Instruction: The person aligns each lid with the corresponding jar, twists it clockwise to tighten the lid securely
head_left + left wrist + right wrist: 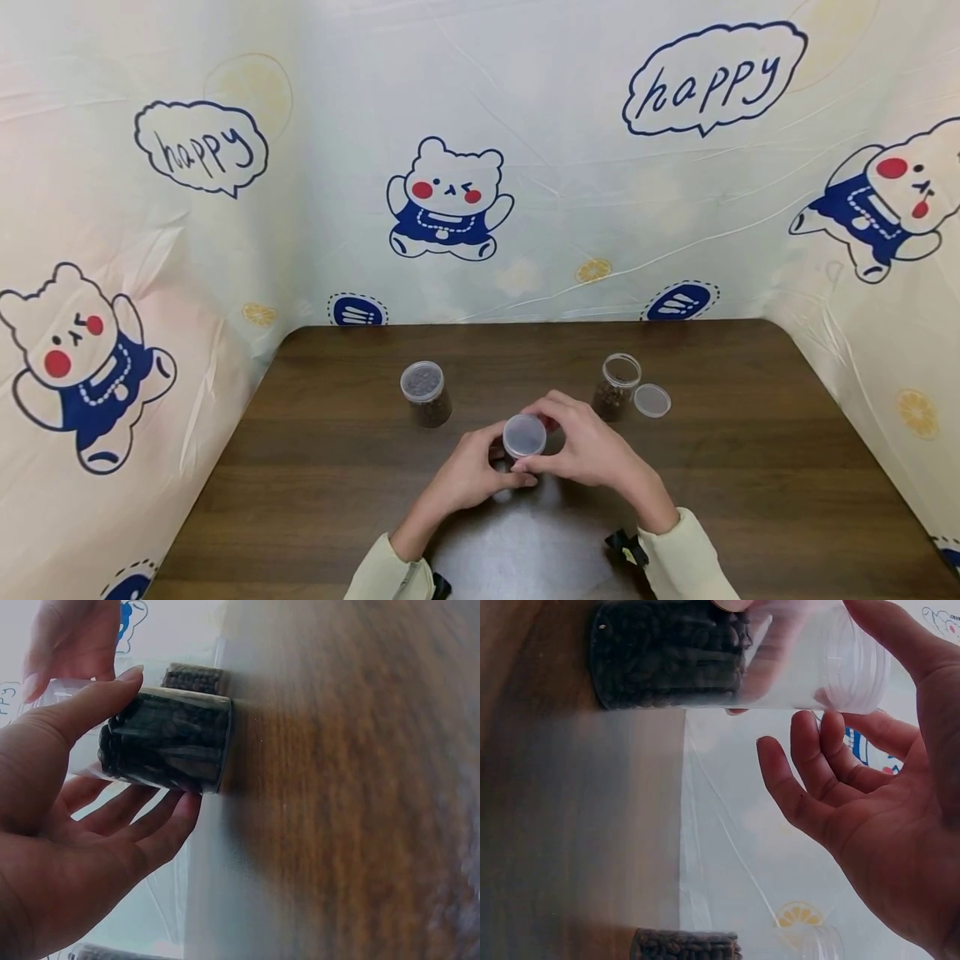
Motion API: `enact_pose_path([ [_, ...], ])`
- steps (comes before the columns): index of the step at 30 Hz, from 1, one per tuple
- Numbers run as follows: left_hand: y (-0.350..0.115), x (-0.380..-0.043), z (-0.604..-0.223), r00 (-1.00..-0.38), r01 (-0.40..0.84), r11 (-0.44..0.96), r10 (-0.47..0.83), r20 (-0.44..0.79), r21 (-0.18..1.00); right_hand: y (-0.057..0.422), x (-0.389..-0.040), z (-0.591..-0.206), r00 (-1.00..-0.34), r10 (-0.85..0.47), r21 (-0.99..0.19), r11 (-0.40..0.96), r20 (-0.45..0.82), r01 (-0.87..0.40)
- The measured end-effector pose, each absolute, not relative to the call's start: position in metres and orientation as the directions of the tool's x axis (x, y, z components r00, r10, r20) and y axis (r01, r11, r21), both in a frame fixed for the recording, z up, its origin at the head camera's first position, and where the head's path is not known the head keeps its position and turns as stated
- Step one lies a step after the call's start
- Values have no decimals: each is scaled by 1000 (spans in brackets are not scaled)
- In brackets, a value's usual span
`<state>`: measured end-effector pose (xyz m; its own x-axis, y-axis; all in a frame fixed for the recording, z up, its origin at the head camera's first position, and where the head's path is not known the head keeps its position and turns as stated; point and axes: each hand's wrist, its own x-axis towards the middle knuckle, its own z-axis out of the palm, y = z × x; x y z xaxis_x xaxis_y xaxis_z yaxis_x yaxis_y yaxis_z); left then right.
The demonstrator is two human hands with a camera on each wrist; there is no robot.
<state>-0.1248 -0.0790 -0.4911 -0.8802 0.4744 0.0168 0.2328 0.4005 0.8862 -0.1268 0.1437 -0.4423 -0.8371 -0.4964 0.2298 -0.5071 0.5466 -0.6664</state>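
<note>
- Left grip (474, 471): fingers and thumb clamped round the middle jar (169, 739), lower centre of the head frame.
- Right grip (588, 442): thumb and fingers clamped on that jar's lid (524, 436).
- Head view looks down on the lid: cloudy, round, seated on the jar. Contents barely readable from there.
- Left wrist view has the jar side-on: thumb along one side, fingers on the other, dark beans (667, 656) behind the clear wall. Base is at the surface (337, 517); can't confirm contact.
- Right wrist view adds the fill level: beans in roughly the base half, clear space up to the ribbed top. Head doesn't give that.
- Only head has the full layout: lidded jar (431, 408) left of the hands, open jar (613, 392) to the right, loose lid (652, 400) lying just beside it.
- Right wrist, bottom edge: another bean-filled jar, cropped. Left wrist, upper middle: one more partly hidden behind the held jar.
- Printed cloth (555, 217) fills the head frame's upper half.
</note>
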Motion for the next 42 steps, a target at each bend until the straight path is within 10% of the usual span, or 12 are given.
enact_pose_path([
  [42, -80, -123, -491, -876, 255, 434, 483, 16, 864, 142, -115, -455, -846, -441, -742, 449, 300, -498],
])
